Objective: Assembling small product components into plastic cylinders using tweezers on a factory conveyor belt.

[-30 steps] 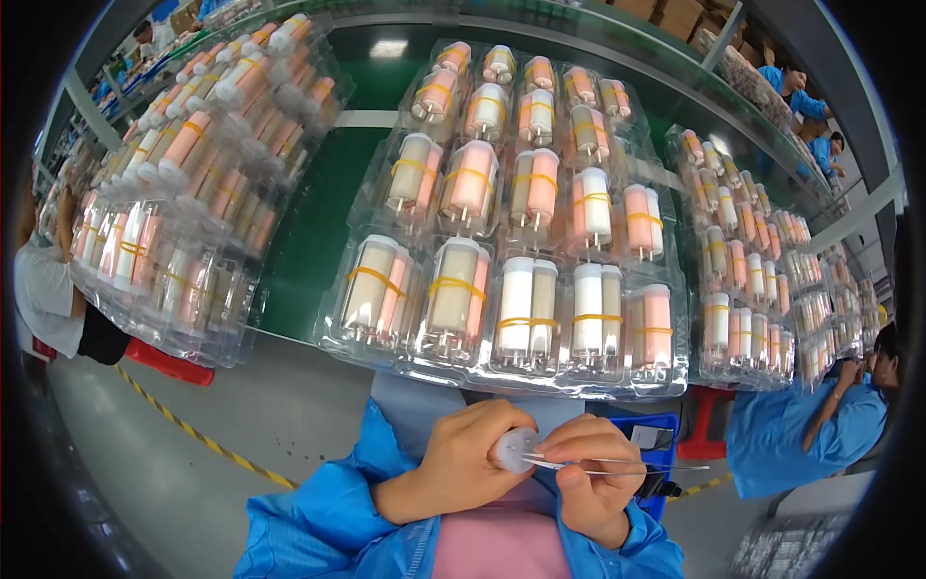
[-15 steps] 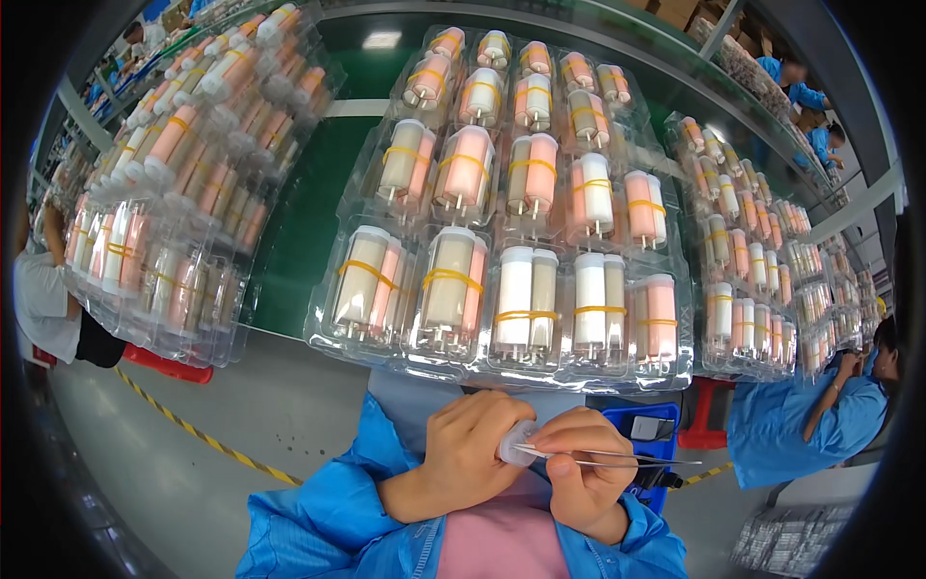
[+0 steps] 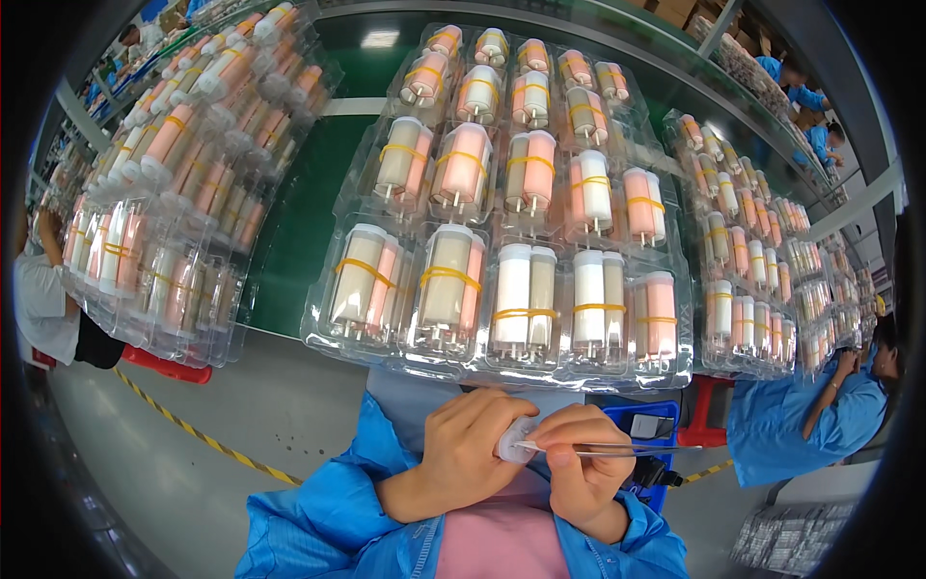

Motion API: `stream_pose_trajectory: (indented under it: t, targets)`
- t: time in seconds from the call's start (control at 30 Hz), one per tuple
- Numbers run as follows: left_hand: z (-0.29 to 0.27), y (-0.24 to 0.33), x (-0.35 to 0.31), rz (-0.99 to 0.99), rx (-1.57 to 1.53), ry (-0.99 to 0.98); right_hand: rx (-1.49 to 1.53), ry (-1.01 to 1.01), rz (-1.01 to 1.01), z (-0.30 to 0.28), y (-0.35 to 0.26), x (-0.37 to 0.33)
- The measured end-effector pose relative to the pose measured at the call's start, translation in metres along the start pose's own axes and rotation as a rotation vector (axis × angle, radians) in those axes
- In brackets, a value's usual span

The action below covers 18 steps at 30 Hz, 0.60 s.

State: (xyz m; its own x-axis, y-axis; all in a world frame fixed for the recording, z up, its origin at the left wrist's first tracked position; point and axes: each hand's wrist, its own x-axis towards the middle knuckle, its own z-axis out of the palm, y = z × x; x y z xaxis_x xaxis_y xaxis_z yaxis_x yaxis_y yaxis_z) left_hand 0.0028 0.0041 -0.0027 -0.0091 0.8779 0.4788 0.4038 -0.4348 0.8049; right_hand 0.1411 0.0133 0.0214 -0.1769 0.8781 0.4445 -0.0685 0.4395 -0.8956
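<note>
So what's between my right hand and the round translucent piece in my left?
In the head view, the tips of the tweezers reach from your right hand to the translucent piece.

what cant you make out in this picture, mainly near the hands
All in the head view:
- Translucent round piece: everything behind its face is hidden by the left hand.
- Tweezers: the tips are too small to tell what, if anything, they grip; the right hand covers part of the shafts.
- Blue bin: partly hidden by the right hand and sleeve.
- Co-worker at far left: cut off by the dark rim.
</note>
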Motion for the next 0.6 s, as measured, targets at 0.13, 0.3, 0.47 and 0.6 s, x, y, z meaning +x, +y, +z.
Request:
stream_pose_trajectory:
  t: [0.13,0.3,0.47,0.6]
  targets:
    - [-0.0002,0.0,0.0004,0.008,0.015,0.0,0.0,-0.001,-0.005,-0.0001,0.0013,-0.0006]
    - [-0.0006,-0.0002,0.001,0.022,0.036,0.004,0.007,0.005,-0.004,0.0005,0.0015,-0.0005]
    - [-0.002,0.0012,0.0019,0.024,0.05,-0.007,0.029,0.029,-0.006,0.0019,0.0015,-0.0011]
    - [-0.0018,0.0007,0.0015,0.024,0.046,-0.005,0.028,0.031,0.005,0.0021,0.002,-0.0018]
